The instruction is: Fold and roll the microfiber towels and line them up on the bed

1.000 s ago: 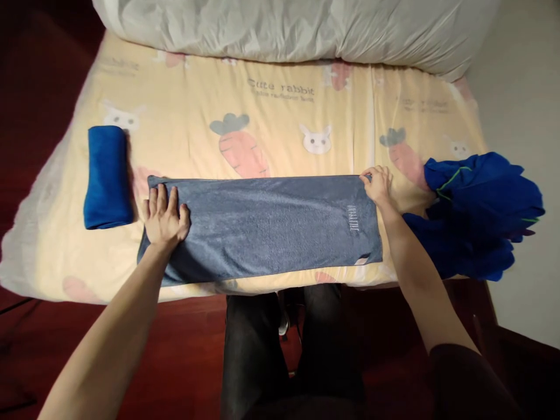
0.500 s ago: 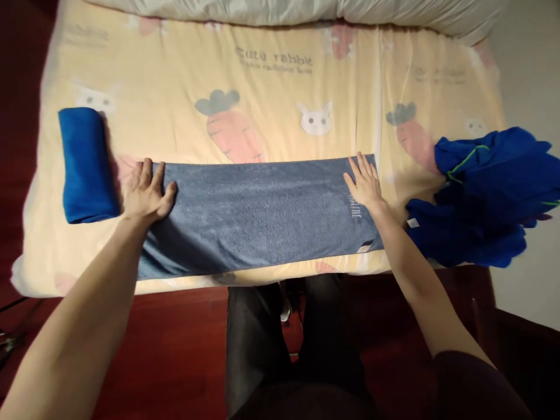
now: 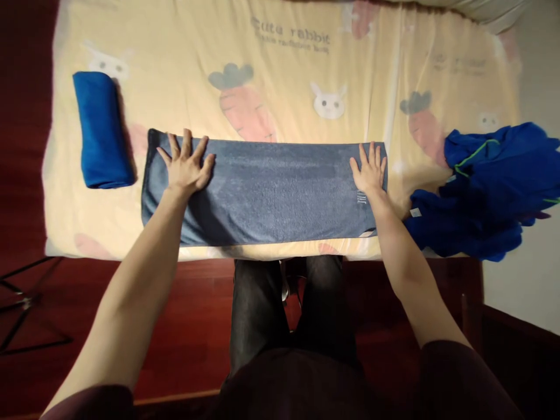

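Note:
A grey-blue towel (image 3: 280,192) lies as a long flat rectangle near the bed's front edge. My left hand (image 3: 186,163) rests palm down on its left part, fingers spread. At the towel's right end my right hand (image 3: 370,170) presses flat with its fingers apart, just above some pale lettering. Neither hand grips anything. To the left of the towel sits a rolled or folded bright blue cloth (image 3: 102,131). A crumpled heap of dark blue clothing (image 3: 494,186) with green trim lies to the right.
The bed's yellow sheet (image 3: 175,76) carries carrot and rabbit prints. A pale bedding roll (image 3: 494,13) lies along the far edge. At the lower left, thin black stand legs (image 3: 26,303) rise from the red floor (image 3: 192,332). A pale wall stands at right.
My left hand has moved right, inward over the towel, and the towel's left end now shows beyond it. My right hand stays at the right end. The view has shifted, lowering the bed's far edge out of sight.

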`<state>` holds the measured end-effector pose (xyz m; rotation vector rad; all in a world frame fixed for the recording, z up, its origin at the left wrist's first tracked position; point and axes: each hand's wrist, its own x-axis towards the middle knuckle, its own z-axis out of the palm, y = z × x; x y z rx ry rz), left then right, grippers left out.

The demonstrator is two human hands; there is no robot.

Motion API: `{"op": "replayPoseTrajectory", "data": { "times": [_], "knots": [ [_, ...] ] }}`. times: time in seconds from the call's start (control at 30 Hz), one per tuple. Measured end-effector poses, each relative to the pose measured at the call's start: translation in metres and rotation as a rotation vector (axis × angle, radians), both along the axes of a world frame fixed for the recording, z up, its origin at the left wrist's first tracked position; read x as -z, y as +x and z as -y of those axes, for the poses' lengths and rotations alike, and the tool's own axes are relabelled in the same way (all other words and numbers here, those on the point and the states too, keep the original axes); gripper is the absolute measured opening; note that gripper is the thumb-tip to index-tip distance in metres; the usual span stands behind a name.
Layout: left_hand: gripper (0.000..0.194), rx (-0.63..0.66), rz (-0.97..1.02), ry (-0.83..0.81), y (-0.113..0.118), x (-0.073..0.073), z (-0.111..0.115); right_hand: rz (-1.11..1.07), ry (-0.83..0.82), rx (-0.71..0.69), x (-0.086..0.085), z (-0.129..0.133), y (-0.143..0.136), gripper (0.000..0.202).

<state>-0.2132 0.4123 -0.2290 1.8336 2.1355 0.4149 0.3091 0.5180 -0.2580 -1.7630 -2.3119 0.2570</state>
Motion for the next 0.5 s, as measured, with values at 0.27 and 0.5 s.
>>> {"op": "replayPoseTrajectory", "data": {
  "times": [0.27, 0.5],
  "knots": [
    [0.065, -0.149, -0.12, 0.066, -0.01, -0.009, 0.155, 0.072, -0.048, -0.059, -0.016, 0.102, 0.039, 0.062],
    [0.07, -0.054, -0.13, 0.002, -0.03, -0.012, 0.191, 0.139, -0.069, -0.053, -0.034, 0.101, 0.064, 0.064]
  ]
}}
